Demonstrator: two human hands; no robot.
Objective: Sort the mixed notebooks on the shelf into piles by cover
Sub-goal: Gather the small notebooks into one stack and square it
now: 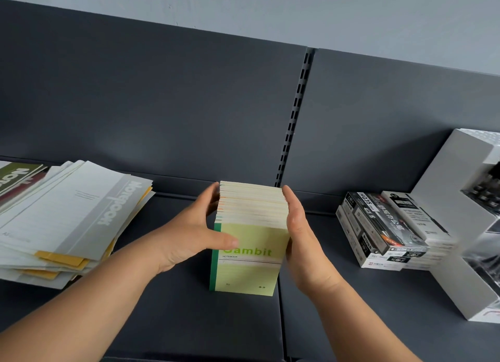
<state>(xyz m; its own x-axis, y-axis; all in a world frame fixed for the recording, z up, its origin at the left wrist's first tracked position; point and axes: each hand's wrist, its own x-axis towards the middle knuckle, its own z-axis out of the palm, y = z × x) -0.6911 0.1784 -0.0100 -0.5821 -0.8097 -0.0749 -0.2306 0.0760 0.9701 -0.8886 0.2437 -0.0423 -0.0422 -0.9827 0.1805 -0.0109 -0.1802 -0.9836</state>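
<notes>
A stack of several small notebooks (253,237) stands upright on the dark shelf (189,321), its front cover light green with a dark green spine and the word "Gambit". My left hand (194,234) grips the stack's left side, thumb across the front cover. Pressed against the stack's right side is my right hand (300,231), its fingers reaching toward the back. To the left lies a loose, fanned pile of larger notebooks (67,221), mostly grey and white, some yellow edges showing below.
Stacked black-and-white boxes (389,229) sit at the right, with larger white boxes (460,213) behind and beside them. A green and a dark red notebook (19,177) peek out at the far left. The shelf's back panel (162,104) rises behind.
</notes>
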